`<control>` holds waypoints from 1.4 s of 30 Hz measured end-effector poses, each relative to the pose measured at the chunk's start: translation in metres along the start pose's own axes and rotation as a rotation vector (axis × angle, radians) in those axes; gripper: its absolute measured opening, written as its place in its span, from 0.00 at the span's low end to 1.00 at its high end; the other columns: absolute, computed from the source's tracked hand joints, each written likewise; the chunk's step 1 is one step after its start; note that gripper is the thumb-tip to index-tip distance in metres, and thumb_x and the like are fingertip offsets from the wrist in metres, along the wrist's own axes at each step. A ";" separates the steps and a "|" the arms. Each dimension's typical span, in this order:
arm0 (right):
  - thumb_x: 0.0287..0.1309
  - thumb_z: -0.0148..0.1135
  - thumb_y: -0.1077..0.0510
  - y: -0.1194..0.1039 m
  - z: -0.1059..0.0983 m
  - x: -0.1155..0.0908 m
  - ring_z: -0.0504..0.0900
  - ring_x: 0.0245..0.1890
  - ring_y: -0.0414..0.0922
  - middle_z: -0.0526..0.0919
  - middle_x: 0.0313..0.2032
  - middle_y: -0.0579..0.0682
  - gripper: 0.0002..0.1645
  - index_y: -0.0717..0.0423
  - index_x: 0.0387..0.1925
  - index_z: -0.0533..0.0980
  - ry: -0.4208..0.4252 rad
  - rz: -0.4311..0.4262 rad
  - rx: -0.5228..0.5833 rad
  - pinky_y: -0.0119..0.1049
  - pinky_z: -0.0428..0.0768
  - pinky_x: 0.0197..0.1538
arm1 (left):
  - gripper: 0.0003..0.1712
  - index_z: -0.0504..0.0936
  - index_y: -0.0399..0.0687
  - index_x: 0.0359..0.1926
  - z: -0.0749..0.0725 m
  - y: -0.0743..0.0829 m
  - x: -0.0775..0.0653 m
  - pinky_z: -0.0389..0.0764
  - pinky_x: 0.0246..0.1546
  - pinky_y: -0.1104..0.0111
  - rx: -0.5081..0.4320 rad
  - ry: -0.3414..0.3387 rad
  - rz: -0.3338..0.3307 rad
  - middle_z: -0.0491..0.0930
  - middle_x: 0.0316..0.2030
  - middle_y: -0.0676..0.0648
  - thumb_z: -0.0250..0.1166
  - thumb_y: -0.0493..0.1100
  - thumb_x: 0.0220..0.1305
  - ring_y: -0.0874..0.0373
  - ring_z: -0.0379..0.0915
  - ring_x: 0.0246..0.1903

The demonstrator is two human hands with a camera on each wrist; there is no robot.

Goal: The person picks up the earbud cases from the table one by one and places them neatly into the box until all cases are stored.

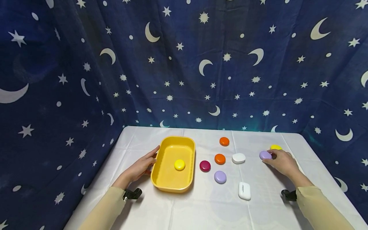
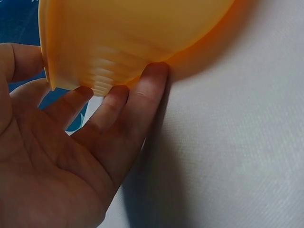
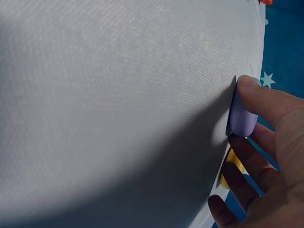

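Note:
My left hand [image 1: 139, 167] touches the outer left side of a yellow rectangular tray [image 1: 157, 182] with extended fingers. In the left wrist view, several fingertips [image 2: 154, 71] rest against the tray's ribbed outer wall [image 2: 102, 66]. Inside the tray lies a glossy yellow disc [image 1: 179, 164]. At the table's right, my right hand [image 1: 284, 163] pinches a rounded lilac disc [image 1: 265, 155] between thumb and fingers. The right wrist view shows this lilac disc [image 3: 243, 114] edge-on, close over the cloth. Just behind that hand, partly hidden, is another yellow disc [image 1: 276, 147].
Between the hands, on a white cloth-covered table [image 1: 207, 207], lie two orange discs [image 1: 224, 141], a crimson disc [image 1: 205, 166] and a second lilac disc [image 1: 220, 177]. Near them are a white oval piece [image 1: 238, 158] and a white rounded case-like piece [image 1: 244, 191]. A starry curtain [image 1: 230, 80] hangs behind.

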State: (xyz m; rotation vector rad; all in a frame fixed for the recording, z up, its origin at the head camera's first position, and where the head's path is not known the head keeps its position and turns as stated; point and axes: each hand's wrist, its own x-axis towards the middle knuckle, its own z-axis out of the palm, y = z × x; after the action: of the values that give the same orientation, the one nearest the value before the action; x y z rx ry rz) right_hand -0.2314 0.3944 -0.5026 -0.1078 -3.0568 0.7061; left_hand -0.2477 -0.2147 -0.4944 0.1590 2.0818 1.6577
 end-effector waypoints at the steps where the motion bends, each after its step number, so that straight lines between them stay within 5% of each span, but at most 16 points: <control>1: 0.57 0.73 0.46 0.000 -0.001 0.000 0.74 0.46 0.67 0.82 0.45 0.69 0.41 0.75 0.59 0.74 0.002 -0.001 -0.004 0.65 0.72 0.46 | 0.38 0.52 0.70 0.81 0.000 0.000 0.000 0.85 0.46 0.55 -0.003 0.003 -0.001 0.59 0.76 0.41 0.51 0.42 0.76 0.46 0.74 0.58; 8: 0.57 0.73 0.45 -0.008 -0.005 -0.001 0.70 0.50 0.70 0.80 0.50 0.72 0.41 0.71 0.61 0.74 0.039 -0.015 -0.009 0.66 0.68 0.47 | 0.39 0.53 0.71 0.81 0.001 0.000 0.003 0.85 0.43 0.55 -0.006 -0.001 0.010 0.60 0.75 0.41 0.51 0.41 0.75 0.46 0.75 0.54; 15: 0.58 0.74 0.46 -0.043 -0.011 0.001 0.69 0.54 0.68 0.78 0.55 0.72 0.37 0.64 0.62 0.76 0.120 -0.165 0.047 0.65 0.68 0.50 | 0.40 0.51 0.68 0.82 -0.001 -0.002 0.003 0.85 0.45 0.56 -0.026 -0.023 0.004 0.60 0.74 0.40 0.51 0.40 0.75 0.45 0.75 0.53; 20: 0.57 0.75 0.49 -0.084 -0.014 0.004 0.69 0.55 0.64 0.82 0.52 0.64 0.35 0.60 0.62 0.78 0.123 -0.234 0.097 0.63 0.68 0.53 | 0.40 0.51 0.67 0.82 -0.002 -0.001 0.003 0.85 0.45 0.56 -0.030 -0.021 0.015 0.59 0.75 0.39 0.52 0.41 0.75 0.46 0.75 0.53; 29: 0.55 0.77 0.49 -0.171 0.002 0.015 0.66 0.63 0.59 0.82 0.54 0.55 0.33 0.51 0.62 0.80 0.007 -0.301 0.215 0.65 0.67 0.63 | 0.41 0.52 0.68 0.82 -0.003 -0.002 0.002 0.85 0.44 0.55 -0.036 -0.029 0.016 0.56 0.77 0.38 0.53 0.40 0.74 0.45 0.75 0.55; 42: 0.51 0.79 0.49 -0.277 0.036 0.026 0.71 0.53 0.44 0.83 0.45 0.38 0.30 0.41 0.58 0.83 -0.135 -0.475 0.182 0.47 0.71 0.58 | 0.41 0.51 0.65 0.82 -0.002 -0.002 0.001 0.85 0.46 0.54 -0.054 -0.039 0.022 0.54 0.77 0.38 0.53 0.39 0.74 0.44 0.75 0.55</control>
State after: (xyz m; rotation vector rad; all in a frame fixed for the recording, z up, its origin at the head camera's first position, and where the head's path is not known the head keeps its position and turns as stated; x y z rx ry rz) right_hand -0.2761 0.1322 -0.4138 0.6649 -2.9305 0.9693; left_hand -0.2490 -0.2172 -0.4962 0.1960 2.0116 1.7084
